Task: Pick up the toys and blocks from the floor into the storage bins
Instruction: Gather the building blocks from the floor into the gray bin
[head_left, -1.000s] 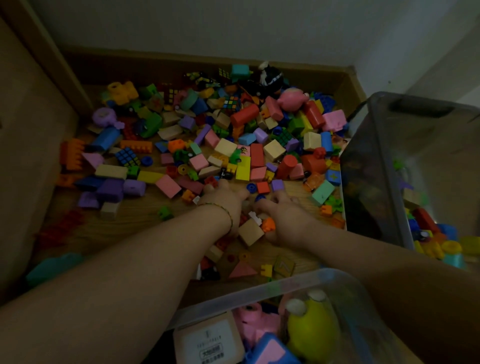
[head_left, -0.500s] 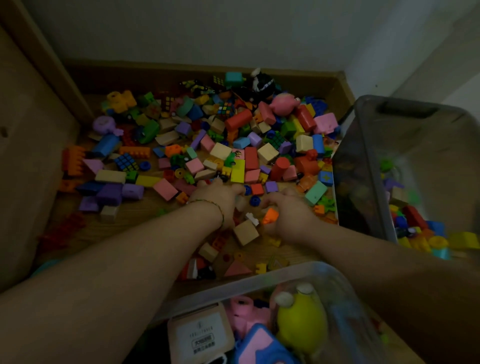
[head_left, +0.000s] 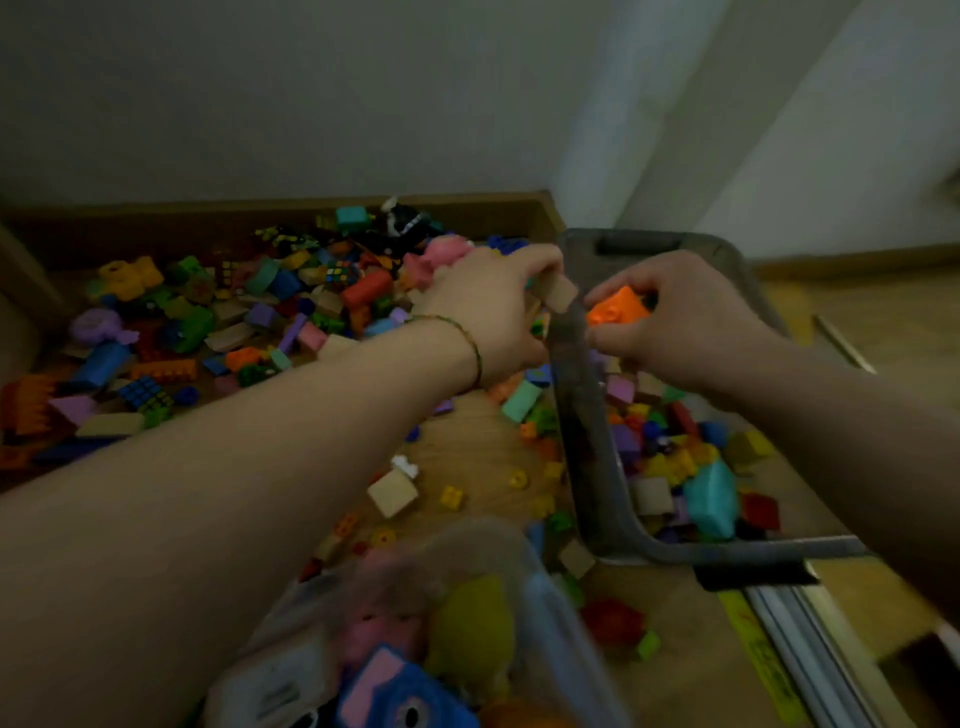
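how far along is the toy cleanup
Early. Done: the grey bin holds a layer of blocks, and the clear bin holds some toys. In hand: the left hand carries a tan block and the right hand an orange block at the grey bin's rim. Left: the big pile on the floor.

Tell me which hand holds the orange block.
The right hand: its grip is on the orange block over the grey bin; the left hand holds beige.
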